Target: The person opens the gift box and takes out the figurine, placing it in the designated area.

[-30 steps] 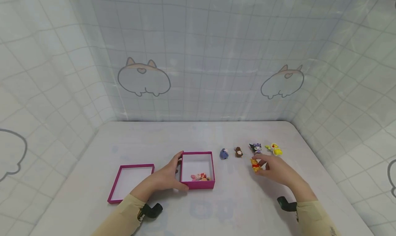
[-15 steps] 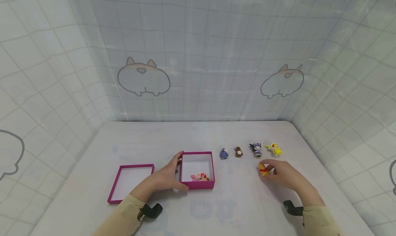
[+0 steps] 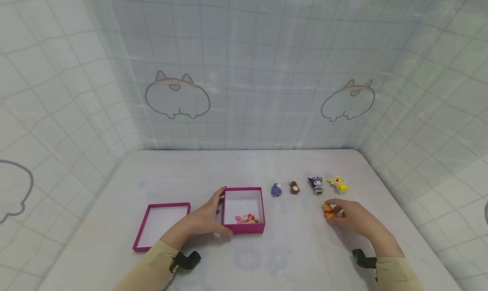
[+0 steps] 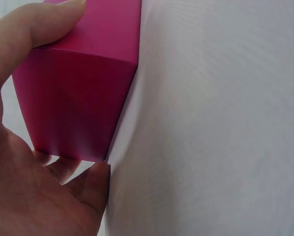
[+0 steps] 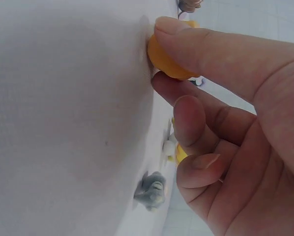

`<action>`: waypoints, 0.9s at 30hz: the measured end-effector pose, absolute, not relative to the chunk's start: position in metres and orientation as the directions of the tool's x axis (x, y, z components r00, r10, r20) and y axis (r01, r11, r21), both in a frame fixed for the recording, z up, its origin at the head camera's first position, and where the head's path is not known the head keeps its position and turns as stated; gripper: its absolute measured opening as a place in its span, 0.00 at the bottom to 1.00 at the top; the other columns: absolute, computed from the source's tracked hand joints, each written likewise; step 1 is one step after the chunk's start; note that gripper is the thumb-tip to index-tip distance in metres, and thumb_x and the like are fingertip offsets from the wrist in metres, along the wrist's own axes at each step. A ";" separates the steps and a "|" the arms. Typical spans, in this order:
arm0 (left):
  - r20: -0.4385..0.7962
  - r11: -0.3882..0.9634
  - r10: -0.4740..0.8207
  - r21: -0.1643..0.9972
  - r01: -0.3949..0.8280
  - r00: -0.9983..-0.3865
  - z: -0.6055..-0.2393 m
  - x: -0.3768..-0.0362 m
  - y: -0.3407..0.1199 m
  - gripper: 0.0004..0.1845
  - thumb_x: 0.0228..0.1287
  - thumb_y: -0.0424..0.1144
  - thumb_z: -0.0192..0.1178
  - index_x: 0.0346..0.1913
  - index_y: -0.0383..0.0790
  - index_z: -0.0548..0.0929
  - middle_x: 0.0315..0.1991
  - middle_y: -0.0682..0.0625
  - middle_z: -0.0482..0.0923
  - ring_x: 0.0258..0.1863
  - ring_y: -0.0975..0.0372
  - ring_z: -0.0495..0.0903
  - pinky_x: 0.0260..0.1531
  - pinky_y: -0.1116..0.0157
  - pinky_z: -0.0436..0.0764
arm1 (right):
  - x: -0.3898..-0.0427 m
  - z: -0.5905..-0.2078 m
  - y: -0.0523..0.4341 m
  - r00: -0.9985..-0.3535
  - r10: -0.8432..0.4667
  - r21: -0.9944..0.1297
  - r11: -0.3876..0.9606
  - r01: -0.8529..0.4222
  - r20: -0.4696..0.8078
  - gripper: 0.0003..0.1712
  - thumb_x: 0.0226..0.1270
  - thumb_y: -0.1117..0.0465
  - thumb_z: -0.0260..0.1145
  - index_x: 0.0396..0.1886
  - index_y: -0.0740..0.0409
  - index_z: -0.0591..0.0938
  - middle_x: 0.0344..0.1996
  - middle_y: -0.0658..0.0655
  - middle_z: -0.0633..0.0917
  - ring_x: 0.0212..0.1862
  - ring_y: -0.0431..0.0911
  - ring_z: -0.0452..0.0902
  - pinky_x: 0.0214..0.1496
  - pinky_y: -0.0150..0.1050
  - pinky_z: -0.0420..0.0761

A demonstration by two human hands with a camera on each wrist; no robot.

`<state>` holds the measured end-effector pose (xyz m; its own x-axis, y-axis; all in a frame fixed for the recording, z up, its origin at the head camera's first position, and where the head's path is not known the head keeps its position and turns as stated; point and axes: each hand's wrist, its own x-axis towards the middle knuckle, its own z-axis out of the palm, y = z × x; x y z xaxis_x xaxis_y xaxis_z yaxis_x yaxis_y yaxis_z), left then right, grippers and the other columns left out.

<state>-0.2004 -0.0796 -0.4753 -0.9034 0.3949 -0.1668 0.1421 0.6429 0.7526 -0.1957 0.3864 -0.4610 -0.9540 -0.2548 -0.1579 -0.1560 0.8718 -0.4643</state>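
White desk (image 3: 244, 168) carries all items. Magenta lid (image 3: 162, 224) lies open-side up, left of the magenta box (image 3: 244, 209). Left hand (image 3: 206, 219) grips the box's left wall, thumb on the near corner. Right hand (image 3: 352, 218) pinches the yellow bear figure (image 3: 328, 211) just above the desk, near four small figures (image 3: 305, 186) in a row.

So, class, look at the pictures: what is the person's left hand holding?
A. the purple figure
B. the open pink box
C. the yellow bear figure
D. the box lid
B: the left hand grips the side of the open pink box, thumb and fingers around its corner, while the right hand pinches the yellow bear figure and the lid lies apart, untouched.
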 end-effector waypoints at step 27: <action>-0.181 0.638 0.388 0.760 0.122 -0.904 -0.473 -0.200 -0.079 0.74 0.32 0.58 0.82 0.79 0.53 0.40 0.78 0.49 0.48 0.74 0.52 0.55 0.66 0.45 0.64 | -0.197 -0.463 0.394 -0.942 -0.260 -0.491 0.862 -0.127 -0.213 0.36 0.56 0.54 0.77 0.65 0.52 0.76 0.40 0.51 0.81 0.35 0.45 0.73 0.33 0.40 0.76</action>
<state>-0.2002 -0.0791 -0.4726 -0.9036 0.3882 -0.1813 0.1217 0.6384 0.7600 -0.1970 0.3945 -0.4625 -0.9419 -0.2600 -0.2127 -0.1269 0.8617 -0.4913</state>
